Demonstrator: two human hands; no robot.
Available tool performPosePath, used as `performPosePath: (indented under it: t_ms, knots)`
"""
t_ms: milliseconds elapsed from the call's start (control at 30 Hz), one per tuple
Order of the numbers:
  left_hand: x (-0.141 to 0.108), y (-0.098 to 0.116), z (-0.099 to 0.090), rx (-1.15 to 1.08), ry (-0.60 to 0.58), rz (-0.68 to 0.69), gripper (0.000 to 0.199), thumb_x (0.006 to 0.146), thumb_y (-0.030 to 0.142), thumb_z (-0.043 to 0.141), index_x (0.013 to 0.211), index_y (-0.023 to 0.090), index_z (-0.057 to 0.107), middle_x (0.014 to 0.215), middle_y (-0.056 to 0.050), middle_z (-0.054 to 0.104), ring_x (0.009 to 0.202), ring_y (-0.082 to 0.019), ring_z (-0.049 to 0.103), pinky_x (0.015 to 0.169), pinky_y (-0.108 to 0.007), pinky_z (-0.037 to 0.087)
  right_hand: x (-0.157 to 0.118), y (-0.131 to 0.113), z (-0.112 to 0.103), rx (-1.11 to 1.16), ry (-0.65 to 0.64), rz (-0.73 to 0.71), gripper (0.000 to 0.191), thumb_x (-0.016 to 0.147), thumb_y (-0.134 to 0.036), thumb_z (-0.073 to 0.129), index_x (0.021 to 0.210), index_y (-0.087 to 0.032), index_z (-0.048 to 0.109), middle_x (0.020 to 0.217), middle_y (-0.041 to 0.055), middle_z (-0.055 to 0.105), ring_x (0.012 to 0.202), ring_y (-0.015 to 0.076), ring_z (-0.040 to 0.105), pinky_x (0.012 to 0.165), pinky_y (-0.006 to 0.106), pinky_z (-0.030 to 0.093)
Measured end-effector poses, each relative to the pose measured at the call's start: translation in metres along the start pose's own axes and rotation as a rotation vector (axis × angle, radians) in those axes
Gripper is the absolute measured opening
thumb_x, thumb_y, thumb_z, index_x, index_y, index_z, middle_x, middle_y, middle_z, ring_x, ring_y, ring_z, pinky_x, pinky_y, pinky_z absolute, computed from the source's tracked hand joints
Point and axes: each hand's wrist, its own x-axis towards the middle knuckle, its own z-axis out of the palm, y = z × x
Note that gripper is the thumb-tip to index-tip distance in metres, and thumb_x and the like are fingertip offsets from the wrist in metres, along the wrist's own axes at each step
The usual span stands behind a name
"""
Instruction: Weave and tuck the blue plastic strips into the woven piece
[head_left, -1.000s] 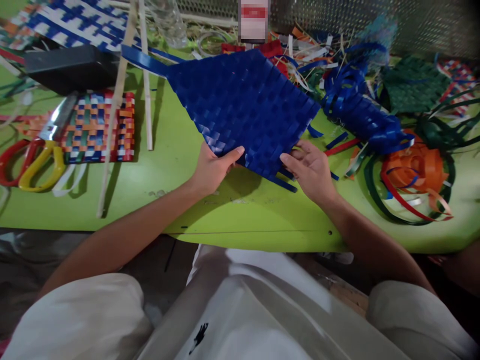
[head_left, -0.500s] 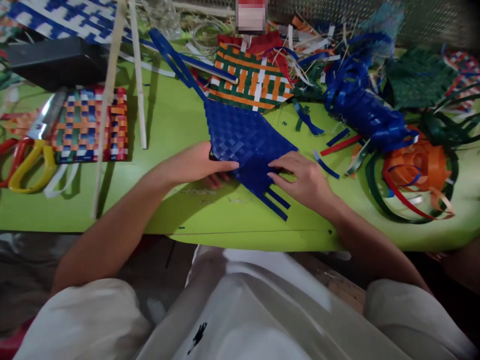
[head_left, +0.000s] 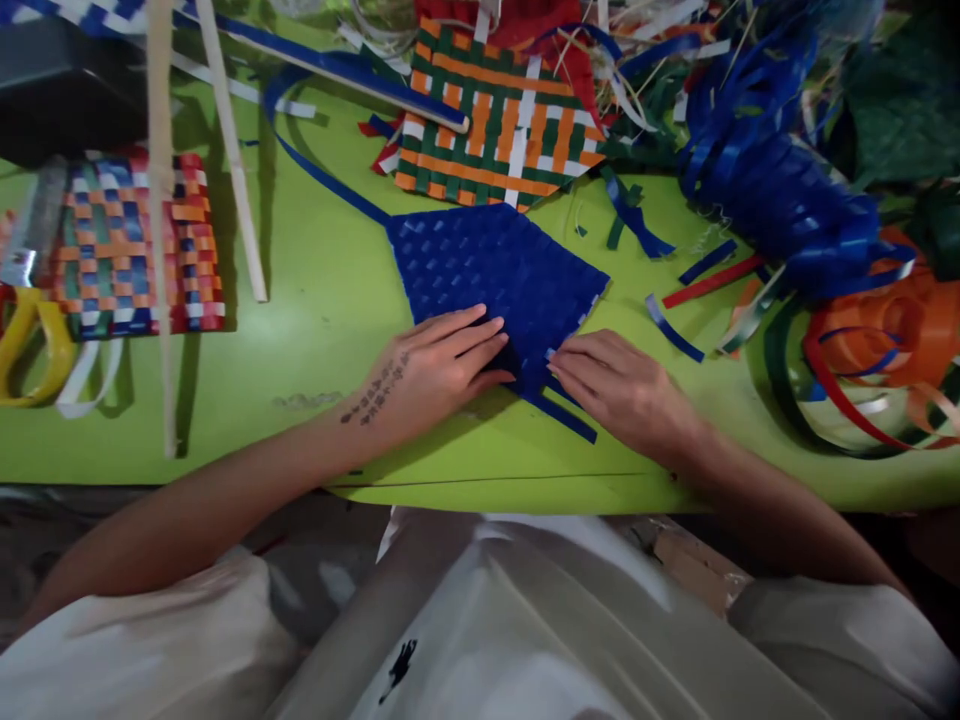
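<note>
A blue woven piece [head_left: 480,260] lies on the green table [head_left: 300,350], a long blue strip curling off its upper left corner and short strip ends sticking out at the bottom. My left hand [head_left: 442,370] rests palm down on its lower left part, fingers stretched out. At the lower right edge, the fingertips of my right hand [head_left: 619,385] pinch a blue strip end. Just behind the piece lies an orange, green and white woven piece [head_left: 487,120], with a blue-edged stick across its left side.
Scissors with yellow and red handles [head_left: 49,345], a checkered woven piece [head_left: 135,250], pale sticks [head_left: 232,150] and a black box [head_left: 67,85] are on the left. Blue strip coils [head_left: 780,190], orange coils [head_left: 892,320] and loose offcuts [head_left: 712,280] lie on the right.
My left hand has turned from gripping the piece's left edge to lying flat on top. The blue piece now lies flatter, and my right hand has closed at its lower right edge. The view has shifted.
</note>
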Motion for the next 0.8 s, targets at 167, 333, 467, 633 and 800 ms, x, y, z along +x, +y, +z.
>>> performPosePath:
  t_ms: [167,333,467,633,800]
  knots:
    - [0.0,0.004,-0.008,-0.002,0.008,0.016,0.032,0.107,0.041,0.083,0.134,0.025,0.087,0.146,-0.01,0.083,0.149,-0.037,0.073,0.13,-0.059,0.061,-0.006,-0.003,0.001,-0.028,-0.048,-0.024,0.03,0.111,-0.005,0.061,0.138,-0.01,0.074,0.124,0.0189,0.08,0.112,0.0317,0.077,0.103,0.047,0.07]
    - [0.002,0.009,-0.01,-0.037,-0.031,-0.03,0.029,0.105,0.038,0.084,0.132,0.029,0.088,0.147,-0.007,0.082,0.151,-0.038,0.072,0.131,-0.062,0.06,-0.007,-0.005,0.005,0.049,-0.015,0.073,0.029,0.112,-0.009,0.063,0.135,-0.019,0.077,0.121,0.0141,0.083,0.109,0.03,0.08,0.101,0.048,0.071]
    - [0.002,0.011,-0.011,-0.083,-0.028,-0.071,0.027,0.105,0.036,0.085,0.131,0.031,0.088,0.147,-0.006,0.083,0.152,-0.039,0.071,0.134,-0.063,0.058,-0.004,-0.003,0.003,0.124,0.051,0.107,0.026,0.111,-0.011,0.069,0.129,-0.025,0.082,0.117,0.0092,0.086,0.106,0.0279,0.084,0.099,0.045,0.073]
    - [0.002,0.014,-0.012,-0.164,-0.029,-0.126,0.024,0.104,0.037,0.085,0.126,0.032,0.089,0.146,-0.005,0.083,0.153,-0.04,0.07,0.136,-0.066,0.054,0.001,-0.008,-0.001,0.137,0.1,0.197,0.025,0.109,-0.011,0.072,0.116,-0.03,0.087,0.11,0.0047,0.089,0.103,0.0268,0.087,0.096,0.041,0.075]
    - [0.003,0.016,-0.012,-0.185,-0.021,-0.151,0.021,0.103,0.036,0.086,0.123,0.032,0.089,0.146,-0.005,0.083,0.153,-0.04,0.07,0.137,-0.068,0.053,-0.001,-0.013,0.002,0.135,0.094,0.215,0.023,0.11,-0.013,0.073,0.121,-0.028,0.086,0.115,0.0064,0.089,0.105,0.0271,0.088,0.099,0.041,0.075]
